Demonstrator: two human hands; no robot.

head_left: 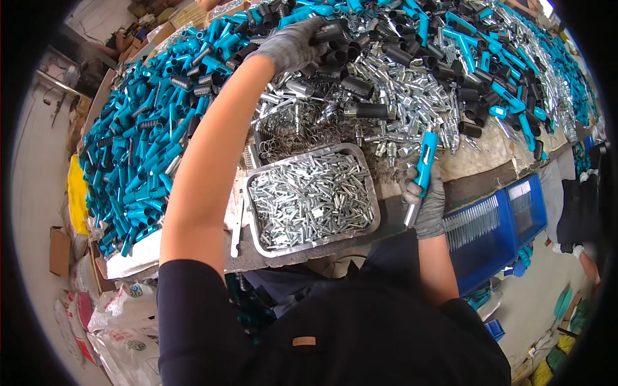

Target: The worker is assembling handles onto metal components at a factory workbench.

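The tan-cloth-covered worktable (473,164) leaves a narrow bare strip along its front edge. There, a bumped rectangular silver tray (372,190) could spill. The grey-gloved left hand (293,48) curls at a black cylindrical sleeve (329,32), grip unclear; the grey-gloved right hand (427,204) closes around a silver-ended teal tube (426,157) beside the edge, droppable if loosened.

Your left hand's (290,46) fingertips are unclear among black tubes (329,32); your forearm (215,148) hides some teal handles (161,148), and the table's (396,215) far edge is cut off.
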